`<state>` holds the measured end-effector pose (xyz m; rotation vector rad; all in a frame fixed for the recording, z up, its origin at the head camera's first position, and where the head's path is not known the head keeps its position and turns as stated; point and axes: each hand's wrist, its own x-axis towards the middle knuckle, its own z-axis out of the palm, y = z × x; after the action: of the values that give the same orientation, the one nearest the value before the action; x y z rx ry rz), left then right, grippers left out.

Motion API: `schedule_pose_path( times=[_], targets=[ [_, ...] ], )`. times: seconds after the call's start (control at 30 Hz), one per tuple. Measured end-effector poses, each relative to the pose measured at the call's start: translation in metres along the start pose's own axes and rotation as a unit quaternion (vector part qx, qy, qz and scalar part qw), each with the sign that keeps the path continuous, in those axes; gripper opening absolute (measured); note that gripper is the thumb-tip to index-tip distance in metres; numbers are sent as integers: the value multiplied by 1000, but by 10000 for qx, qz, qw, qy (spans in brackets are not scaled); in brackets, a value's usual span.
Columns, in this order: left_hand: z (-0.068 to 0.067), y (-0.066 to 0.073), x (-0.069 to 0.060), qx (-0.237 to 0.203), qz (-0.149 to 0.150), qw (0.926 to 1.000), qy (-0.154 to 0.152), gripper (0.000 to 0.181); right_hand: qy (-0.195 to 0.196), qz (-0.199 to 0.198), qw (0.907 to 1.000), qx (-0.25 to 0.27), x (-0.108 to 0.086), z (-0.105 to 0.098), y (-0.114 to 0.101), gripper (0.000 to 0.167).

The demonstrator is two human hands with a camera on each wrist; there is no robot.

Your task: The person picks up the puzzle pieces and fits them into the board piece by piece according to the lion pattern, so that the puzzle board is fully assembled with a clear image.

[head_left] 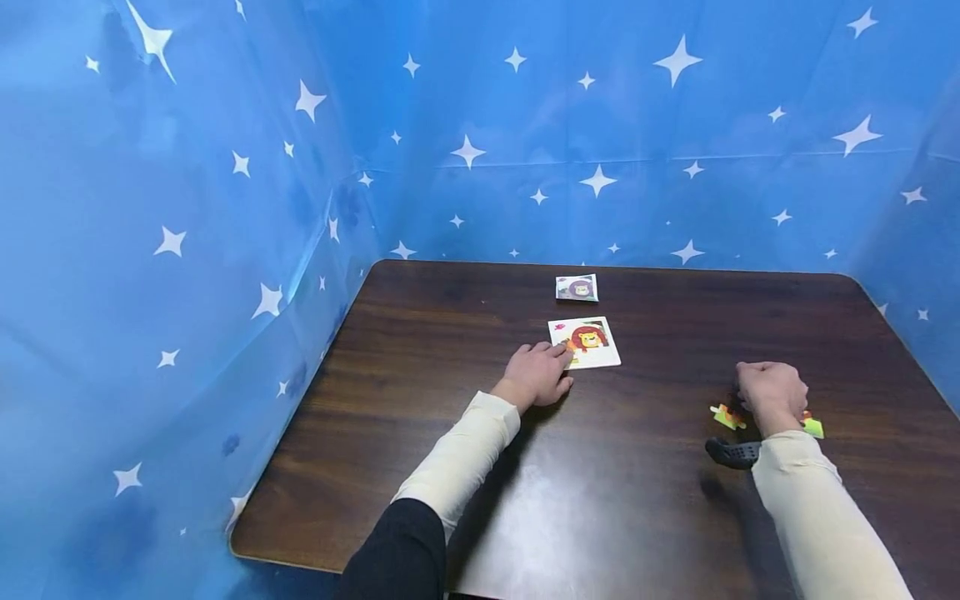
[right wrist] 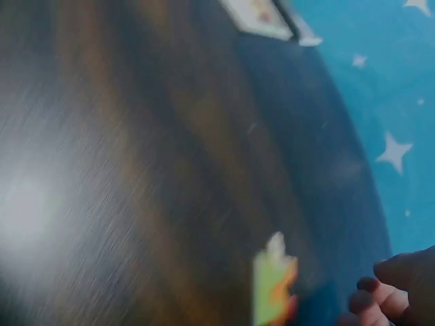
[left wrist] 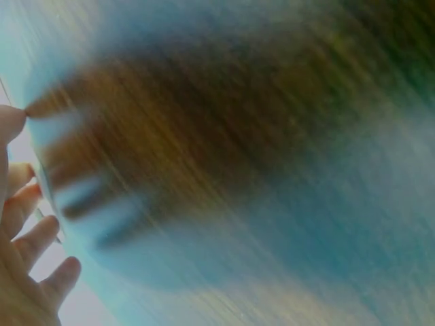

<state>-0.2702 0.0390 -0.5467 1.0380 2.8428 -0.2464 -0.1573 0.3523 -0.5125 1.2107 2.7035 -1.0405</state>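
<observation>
A white puzzle board (head_left: 600, 357) with a partly assembled lion picture lies on the table. My left hand (head_left: 534, 375) rests at its left edge, fingertips on the picture. In the left wrist view the left fingers (left wrist: 41, 238) are spread and fairly straight. My right hand (head_left: 772, 392) hovers over the table at the right, fingers loosely bent. One yellow-green and orange puzzle piece (head_left: 728, 417) lies left of it, and another piece (head_left: 813, 427) is partly hidden by the wrist. In the right wrist view the right fingertips (right wrist: 370, 299) show nothing between them, beside a blurred piece (right wrist: 272, 288).
A small lion picture card (head_left: 577, 288) lies behind the board, near the far edge of the dark wooden table (head_left: 420, 350). A blue curtain with white stars (head_left: 525, 108) hangs behind and left of the table. A black strap (head_left: 733, 453) sits at the right wrist.
</observation>
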Motion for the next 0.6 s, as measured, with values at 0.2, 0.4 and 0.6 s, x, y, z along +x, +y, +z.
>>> schedule_pose_path(
  times=[0.2,0.4,0.6],
  targets=[
    [1,-2,4,-180,8,9998,48,57,-40,82,9977,-668,-3,-2,19,53],
    [-1,-4,3,-236,30,9997,56,56,-393,-248,9922,-1155,-16,0,9,53],
    [-1,2,0,-310,61,9995,44,57,-920,-370,9834,-1516,-27,-2,-2,47]
  ],
)
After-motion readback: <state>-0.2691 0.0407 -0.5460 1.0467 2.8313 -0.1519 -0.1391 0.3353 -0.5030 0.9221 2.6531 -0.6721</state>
